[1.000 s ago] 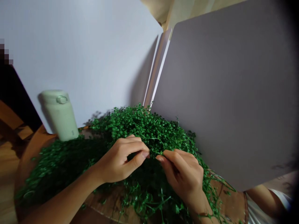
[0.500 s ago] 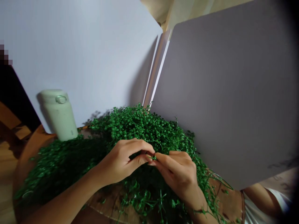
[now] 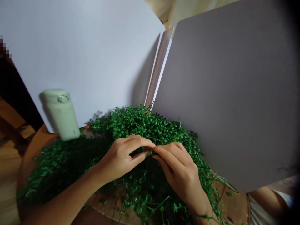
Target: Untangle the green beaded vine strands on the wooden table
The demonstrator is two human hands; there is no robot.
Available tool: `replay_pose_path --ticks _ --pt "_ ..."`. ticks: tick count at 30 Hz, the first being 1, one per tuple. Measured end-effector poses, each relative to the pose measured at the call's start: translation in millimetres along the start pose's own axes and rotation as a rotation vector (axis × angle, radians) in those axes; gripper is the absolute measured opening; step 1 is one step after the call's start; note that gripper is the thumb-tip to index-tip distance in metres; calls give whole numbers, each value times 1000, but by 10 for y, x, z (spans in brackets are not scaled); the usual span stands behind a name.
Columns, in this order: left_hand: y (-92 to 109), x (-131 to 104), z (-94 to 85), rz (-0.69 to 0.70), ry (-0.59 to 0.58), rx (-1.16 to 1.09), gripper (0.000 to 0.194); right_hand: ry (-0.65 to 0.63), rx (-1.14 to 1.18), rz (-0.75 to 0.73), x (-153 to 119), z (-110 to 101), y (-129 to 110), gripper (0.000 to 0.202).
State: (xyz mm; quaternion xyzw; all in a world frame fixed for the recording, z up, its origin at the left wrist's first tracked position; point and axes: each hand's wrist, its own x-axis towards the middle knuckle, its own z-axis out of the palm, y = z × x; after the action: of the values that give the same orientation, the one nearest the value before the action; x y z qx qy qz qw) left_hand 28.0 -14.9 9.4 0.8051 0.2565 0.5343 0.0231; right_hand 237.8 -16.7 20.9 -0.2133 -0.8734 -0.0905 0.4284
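Observation:
Over a heap of small-leaved green trailing plant point(image 3: 150, 125), my two hands meet at the fingertips. My left hand point(image 3: 126, 156) is bent into a pinch, thumb and forefinger close around a small green sprig point(image 3: 151, 152). Opposite it, my right hand point(image 3: 180, 168) curls in, its forefinger touching the left fingertips and its thumb just below. The sprig is mostly hidden between the fingers, so its length does not show. Loose stems hang below the hands, and one thin stem lies across my right wrist.
The heap covers much of a round wooden table point(image 3: 105, 207). A pale green flask point(image 3: 62, 115) stands at the left, against a white panel point(image 3: 93, 56). A grey panel point(image 3: 225, 93) rises at the right. Part of another person's arm point(image 3: 267, 200) shows at lower right.
Both hands have lifted slightly, and the fingertips have shifted around the sprig, with the right thumb and forefinger a little further apart. The view has moved slightly.

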Motion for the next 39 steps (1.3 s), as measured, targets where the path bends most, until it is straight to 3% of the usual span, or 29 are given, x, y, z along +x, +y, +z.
replay_pose_path --ticks 8,14,27,33,39 --pt "12 -35 27 -1 -21 22 20 -67 -118 128 -68 59 51 14" --pt "14 -40 36 22 -66 2 21 25 -67 36 -58 19 21 14" --pt "18 -32 81 94 -49 35 19 111 79 129 -54 9 -16 23" --pt "7 -22 83 186 -18 145 16 72 241 201 -60 72 40 10" --pt "-8 -55 69 265 -15 161 19 -27 420 275 -81 98 109 14"
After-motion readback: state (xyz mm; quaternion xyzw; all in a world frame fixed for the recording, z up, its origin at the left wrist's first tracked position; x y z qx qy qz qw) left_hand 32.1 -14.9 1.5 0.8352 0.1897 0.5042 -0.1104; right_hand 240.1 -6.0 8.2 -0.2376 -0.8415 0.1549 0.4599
